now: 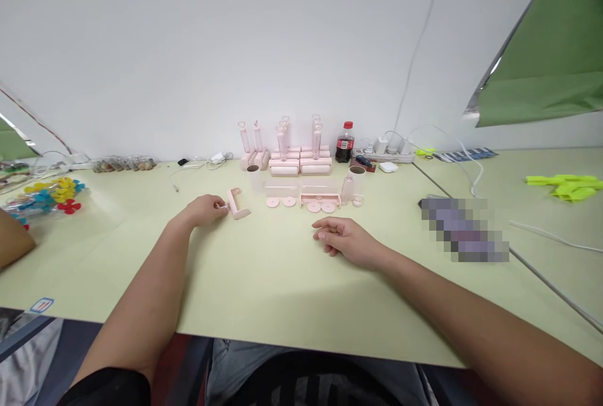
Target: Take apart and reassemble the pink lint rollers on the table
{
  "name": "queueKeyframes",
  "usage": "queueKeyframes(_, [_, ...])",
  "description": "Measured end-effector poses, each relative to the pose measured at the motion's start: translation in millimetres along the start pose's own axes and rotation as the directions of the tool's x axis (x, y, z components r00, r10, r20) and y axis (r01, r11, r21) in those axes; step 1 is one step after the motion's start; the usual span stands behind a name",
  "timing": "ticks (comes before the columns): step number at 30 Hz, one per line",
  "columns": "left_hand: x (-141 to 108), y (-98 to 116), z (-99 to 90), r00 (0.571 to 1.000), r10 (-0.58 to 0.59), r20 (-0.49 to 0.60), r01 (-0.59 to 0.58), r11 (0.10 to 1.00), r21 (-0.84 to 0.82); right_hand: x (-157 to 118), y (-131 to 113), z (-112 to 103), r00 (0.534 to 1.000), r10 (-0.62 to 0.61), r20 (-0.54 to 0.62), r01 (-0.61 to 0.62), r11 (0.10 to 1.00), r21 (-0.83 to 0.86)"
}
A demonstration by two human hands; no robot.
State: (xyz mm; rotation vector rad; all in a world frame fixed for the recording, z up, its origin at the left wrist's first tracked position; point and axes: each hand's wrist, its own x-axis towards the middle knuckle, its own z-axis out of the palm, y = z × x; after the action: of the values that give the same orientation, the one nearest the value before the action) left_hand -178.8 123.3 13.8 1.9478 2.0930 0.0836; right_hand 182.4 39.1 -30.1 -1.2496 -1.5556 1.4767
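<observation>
My left hand (pixel 206 210) rests at the left of the pink parts, its fingers curled beside a pink bracket (pixel 234 203); what its fingertips hold, if anything, is too small to name. My right hand (pixel 346 241) hovers over the table with fingers apart and nothing in them. In front of it lie pink discs (pixel 321 207) and a pink tray-like part (pixel 320 197). Two more discs (pixel 281 202) lie further left, before a clear cover (pixel 281 190). A clear pink-tinted tube (pixel 347 190) stands at the right, near a white roll (pixel 357 173).
Pink assembled pieces (pixel 300 161) stand along the wall beside a cola bottle (pixel 345 142). A power strip (pixel 391 156) and cables lie at the back right. A blurred-out object (pixel 461 230) is at right. Colourful flowers (pixel 63 192) and another person's arm (pixel 14 239) are at left.
</observation>
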Motion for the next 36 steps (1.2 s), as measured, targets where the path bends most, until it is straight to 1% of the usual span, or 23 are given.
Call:
queueKeyframes(2, [-1.4, -11.2, -5.6, 0.999, -0.029, -0.02, 0.027, 0.995, -0.1, 0.2, 0.6, -0.1, 1.0, 0.005, 0.001, -0.005, 1.0, 0.006])
queueKeyframes(3, [-3.1, -16.5, -9.0, 0.998, -0.058, -0.035, 0.05, 0.979, -0.197, 0.5, 1.3, -0.1, 1.0, 0.006, 0.002, -0.006, 1.0, 0.012])
queueKeyframes(5, [-8.2, -23.0, -15.9, 0.994, -0.086, -0.065, 0.049, 0.895, -0.443, 1.3, 3.4, -0.4, 1.0, 0.0, 0.004, 0.0, 1.0, 0.024])
queueKeyframes(6, [-11.5, -22.8, -18.9, 0.994, -0.063, -0.084, 0.007, 0.838, -0.546, 1.8, 4.5, -0.6, 1.0, -0.005, 0.004, 0.005, 1.0, 0.028])
queueKeyframes(7, [-15.5, -20.0, -21.3, 0.994, -0.016, -0.11, -0.056, 0.782, -0.62, 2.3, 5.7, -0.8, 1.0, -0.011, 0.004, 0.011, 0.999, 0.031])
queueKeyframes(9, [-24.8, -6.2, -23.3, 0.98, 0.112, -0.163, -0.194, 0.703, -0.685, 3.5, 7.8, -1.4, 1.0, -0.024, 0.004, 0.023, 0.999, 0.041])
queueKeyframes(12, [-40.6, 28.7, -16.5, 0.941, 0.297, -0.162, -0.324, 0.655, -0.683, 5.5, 10.3, -2.5, 0.999, -0.045, -0.001, 0.045, 0.995, 0.087])
queueKeyframes(13, [-45.9, 41.9, -11.3, 0.91, 0.391, -0.136, -0.373, 0.636, -0.676, 6.1, 10.9, -3.0, 0.999, -0.052, -0.003, 0.052, 0.992, 0.115])
queueKeyframes(14, [-51.1, 55.0, -4.9, 0.867, 0.485, -0.118, -0.433, 0.614, -0.66, 6.5, 11.5, -3.6, 0.998, -0.057, -0.005, 0.057, 0.987, 0.15])
queueKeyframes(15, [-56.3, 67.4, 2.5, 0.81, 0.573, -0.124, -0.509, 0.583, -0.634, 6.7, 11.8, -4.1, 0.998, -0.059, -0.003, 0.059, 0.98, 0.191])
queueKeyframes(17, [-65.8, 88.9, 18.4, 0.652, 0.733, -0.196, -0.687, 0.462, -0.561, 5.9, 11.5, -4.9, 0.997, -0.067, 0.035, 0.054, 0.956, 0.288])
queueKeyframes(18, [-70.1, 97.5, 26.2, 0.581, 0.787, -0.209, -0.748, 0.415, -0.518, 4.9, 10.8, -5.0, 0.994, -0.074, 0.08, 0.044, 0.944, 0.327])
queueKeyframes(19, [-73.8, 104.6, 33.5, 0.53, 0.82, -0.216, -0.789, 0.385, -0.479, 3.4, 9.7, -4.9, 0.987, -0.087, 0.138, 0.033, 0.934, 0.355])
queueKeyframes(20, [-76.9, 110.1, 40.1, 0.498, 0.841, -0.209, -0.815, 0.372, -0.445, 1.7, 8.5, -4.6, 0.975, -0.098, 0.201, 0.018, 0.93, 0.367])
queueKeyframes(22, [-80.6, 117.5, 51.2, 0.469, 0.862, -0.191, -0.843, 0.372, -0.389, -1.9, 5.8, -3.4, 0.947, -0.103, 0.305, -0.012, 0.936, 0.351])
queueKeyframes(23, [-81.2, 119.8, 55.7, 0.469, 0.863, -0.188, -0.849, 0.382, -0.365, -3.5, 4.8, -2.7, 0.937, -0.098, 0.336, -0.02, 0.943, 0.331])
queueKeyframes(26, [-79.7, 123.9, 65.6, 0.482, 0.846, -0.229, -0.858, 0.403, -0.317, -5.9, 3.2, -1.9, 0.925, -0.092, 0.368, -0.011, 0.963, 0.269])
queueKeyframes(27, [-78.6, 124.9, 67.8, 0.475, 0.847, -0.237, -0.865, 0.4, -0.303, -6.2, 2.8, -2.4, 0.925, -0.095, 0.368, 0.002, 0.969, 0.246])
queueKeyframes(28, [-77.5, 125.7, 69.2, 0.456, 0.858, -0.236, -0.876, 0.387, -0.287, -6.2, 2.3, -3.5, 0.926, -0.095, 0.366, 0.015, 0.977, 0.215])
queueKeyframes(30, [-75.4, 126.3, 70.6, 0.4, 0.888, -0.227, -0.906, 0.346, -0.243, -6.5, 0.2, -6.9, 0.925, -0.099, 0.367, 0.057, 0.99, 0.125])
queueKeyframes(32, [-73.5, 125.5, 70.7, 0.356, 0.904, -0.236, -0.93, 0.317, -0.186, -7.2, -3.5, -11.0, 0.914, -0.115, 0.39, 0.116, 0.993, 0.022])
queueKeyframes(34, [-71.7, 123.8, 71.2, 0.325, 0.912, -0.25, -0.945, 0.299, -0.134, -8.4, -7.2, -14.2, 0.9, -0.132, 0.415, 0.168, 0.985, -0.05])
queueKeyframes(36, [-70.0, 122.3, 73.3, 0.297, 0.925, -0.238, -0.955, 0.284, -0.089, -9.6, -9.0, -15.1, 0.893, -0.127, 0.433, 0.179, 0.98, -0.082])
